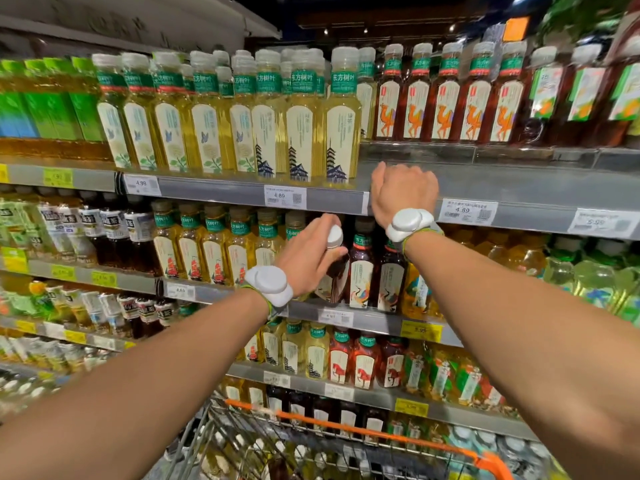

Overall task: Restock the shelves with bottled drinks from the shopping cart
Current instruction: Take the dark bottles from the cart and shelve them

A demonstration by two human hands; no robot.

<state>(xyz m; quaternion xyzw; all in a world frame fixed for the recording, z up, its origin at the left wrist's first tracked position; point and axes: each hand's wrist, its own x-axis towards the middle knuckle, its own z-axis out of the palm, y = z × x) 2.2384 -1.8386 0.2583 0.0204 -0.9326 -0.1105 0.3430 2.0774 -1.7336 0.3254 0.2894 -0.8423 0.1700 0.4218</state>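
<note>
the bottle (334,238), dark with a white cap, is in the left hand (308,261), whose fingers and thumb curl round its neck and shoulder, in front of the 2nd shelf down. just right of that hand stand 2 dark teas (362,271). above it and to its right, the right hand (403,192) rests on the bare front of the upper shelf (502,183); its fingers are hidden, so i cannot tell how they lie. pale teas (341,119) stand left of that hand. the cart (381,436) lies below both hands.

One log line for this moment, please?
left hand: holds dark bottle at second shelf | right hand: on upper shelf | cart: below
</note>
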